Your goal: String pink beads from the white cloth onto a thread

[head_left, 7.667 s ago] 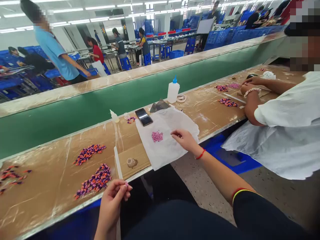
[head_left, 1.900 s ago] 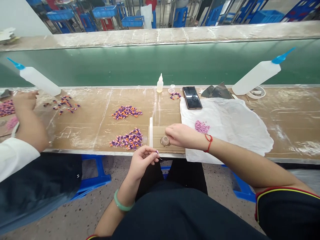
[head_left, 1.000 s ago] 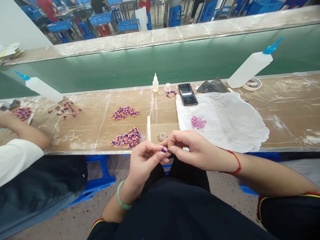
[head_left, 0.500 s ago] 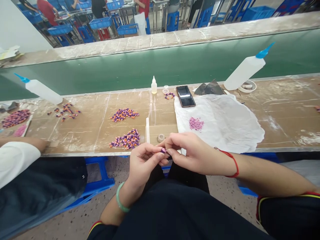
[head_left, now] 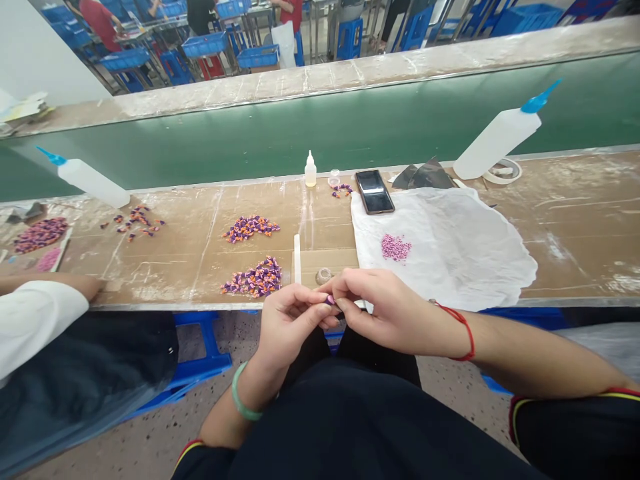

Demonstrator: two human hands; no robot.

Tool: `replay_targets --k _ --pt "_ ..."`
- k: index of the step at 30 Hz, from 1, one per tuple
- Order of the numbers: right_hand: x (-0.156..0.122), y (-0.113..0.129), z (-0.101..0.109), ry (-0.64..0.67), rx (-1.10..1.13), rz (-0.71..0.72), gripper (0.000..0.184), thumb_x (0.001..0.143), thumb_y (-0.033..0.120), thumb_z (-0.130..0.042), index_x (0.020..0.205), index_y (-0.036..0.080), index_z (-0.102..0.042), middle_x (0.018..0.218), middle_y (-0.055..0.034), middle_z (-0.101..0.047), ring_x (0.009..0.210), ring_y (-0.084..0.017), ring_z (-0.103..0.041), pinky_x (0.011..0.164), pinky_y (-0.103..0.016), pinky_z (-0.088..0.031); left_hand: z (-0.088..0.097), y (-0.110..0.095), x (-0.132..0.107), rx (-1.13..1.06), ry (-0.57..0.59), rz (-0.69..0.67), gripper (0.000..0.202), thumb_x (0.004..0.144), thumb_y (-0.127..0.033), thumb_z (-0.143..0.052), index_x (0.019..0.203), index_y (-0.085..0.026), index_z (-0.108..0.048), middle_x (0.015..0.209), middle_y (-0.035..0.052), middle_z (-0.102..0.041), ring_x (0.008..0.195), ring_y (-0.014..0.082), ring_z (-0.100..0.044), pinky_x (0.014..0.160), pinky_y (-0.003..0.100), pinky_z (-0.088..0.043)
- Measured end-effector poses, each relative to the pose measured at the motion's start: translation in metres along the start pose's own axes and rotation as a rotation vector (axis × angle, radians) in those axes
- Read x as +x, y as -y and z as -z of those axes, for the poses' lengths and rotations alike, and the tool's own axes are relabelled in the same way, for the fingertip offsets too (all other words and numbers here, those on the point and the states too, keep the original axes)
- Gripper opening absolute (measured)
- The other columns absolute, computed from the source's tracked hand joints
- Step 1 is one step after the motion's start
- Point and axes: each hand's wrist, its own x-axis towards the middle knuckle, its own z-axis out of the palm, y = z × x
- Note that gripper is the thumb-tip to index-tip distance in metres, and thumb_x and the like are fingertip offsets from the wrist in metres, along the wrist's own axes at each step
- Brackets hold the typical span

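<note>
left hand [head_left: 287,327], jade bangle at wrist, and right hand [head_left: 387,313], red cord at wrist, both closed narrow, fingertips pinching one small purple piece [head_left: 330,301] at the worktop's front edge; its exact shape is too small to tell. worktop [head_left: 575,220]: tan cardboard, scuffed, under clear tape. counted nearby: two irregular heaps of purple-and-orange pieces [head_left: 250,229] [head_left: 255,278]; one mound of pink beads [head_left: 396,247] on one crumpled white sheet [head_left: 450,267]; one glossy black smartphone [head_left: 375,191]; two tall white plastic squeeze bottles with blue nozzles [head_left: 495,145] [head_left: 93,187].
</note>
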Motion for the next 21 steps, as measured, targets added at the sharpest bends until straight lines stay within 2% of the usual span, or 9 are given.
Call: replay_targets --k 3,5,8,10,12,14,17,21 --pt "-0.001 -0.01 -0.002 0.025 -0.01 -0.03 0.016 0.097 0.018 -0.044 0.084 0.021 -0.053 0.088 -0.0057 -0.074 0.073 -0.015 -0.069 0.063 -0.025 -0.05 0.007 0.006 0.002 0.082 0.012 0.076 0.034 0.069 -0.045 -0.088 0.074 -0.016 -0.07 0.067 0.0039 -0.077 0.055 0.0156 -0.073 0.053 0.021 -0.06" --pt "-0.006 -0.022 0.0 0.022 -0.031 -0.063 0.015 0.099 0.023 -0.046 0.088 0.021 -0.056 0.098 -0.0079 -0.076 0.084 -0.018 -0.073 0.069 -0.027 -0.054 0.021 0.011 0.005 0.176 0.01 0.148 0.037 0.069 -0.047 -0.087 0.078 -0.015 -0.07 0.071 0.0061 -0.077 0.059 0.0172 -0.074 0.056 0.023 -0.06" --pt "-0.022 -0.043 0.009 -0.072 -0.072 -0.16 0.016 0.1 0.029 -0.048 0.09 0.022 -0.059 0.108 -0.0089 -0.076 0.1 -0.023 -0.074 0.075 -0.031 -0.058 0.062 0.016 0.013 0.407 -0.092 0.195 0.035 0.072 -0.046 -0.082 0.082 -0.015 -0.07 0.072 0.0075 -0.077 0.06 0.0179 -0.073 0.053 0.024 -0.057" --pt "-0.037 -0.058 0.017 -0.136 -0.079 -0.265 0.02 0.1 0.034 -0.049 0.09 0.023 -0.062 0.107 -0.0084 -0.077 0.099 -0.025 -0.074 0.072 -0.032 -0.059 0.095 0.015 0.021 0.624 -0.16 0.157 0.033 0.073 -0.046 -0.077 0.083 -0.015 -0.072 0.068 0.0067 -0.075 0.06 0.0183 -0.07 0.055 0.026 -0.056" --pt "-0.051 -0.072 0.023 -0.185 -0.063 -0.368 0.023 0.099 0.038 -0.05 0.09 0.023 -0.065 0.106 -0.0084 -0.078 0.097 -0.026 -0.075 0.07 -0.034 -0.061 0.126 0.012 0.031 0.858 -0.179 0.108 0.034 0.074 -0.048 -0.073 0.082 -0.015 -0.073 0.065 0.0056 -0.073 0.06 0.0186 -0.068 0.059 0.028 -0.055" --pt "-0.063 -0.082 0.026 -0.218 -0.041 -0.454 0.026 0.097 0.043 -0.051 0.091 0.023 -0.067 0.104 -0.009 -0.078 0.095 -0.027 -0.075 0.072 -0.038 -0.063 0.146 0.007 0.043 1.012 -0.174 0.093 0.034 0.073 -0.048 -0.07 0.081 -0.015 -0.074 0.06 0.004 -0.07 0.058 0.0179 -0.064 0.057 0.028 -0.053" --pt "-0.077 -0.094 0.028 -0.262 -0.026 -0.553 0.032 0.094 0.053 -0.054 0.09 0.024 -0.069 0.104 -0.0106 -0.078 0.093 -0.032 -0.075 0.075 -0.046 -0.064 0.155 0.002 0.06 1.105 -0.19 0.073 0.035 0.075 -0.046 -0.068 0.09 -0.014 -0.075 0.061 0.0026 -0.068 0.056 0.0162 -0.06 0.057 0.027 -0.049" --pt "-0.09 -0.105 0.03 -0.44 -0.015 -0.659 0.038 0.089 0.062 -0.058 0.088 0.026 -0.069 0.1 -0.011 -0.078 0.093 -0.036 -0.074 0.082 -0.057 -0.062 0.141 0.005 0.092 1.229 -0.196 0.006 0.031 0.084 -0.039 -0.059 0.096 -0.015 -0.074 0.082 0.0062 -0.073 0.072 0.0186 -0.065 0.073 0.03 -0.052"
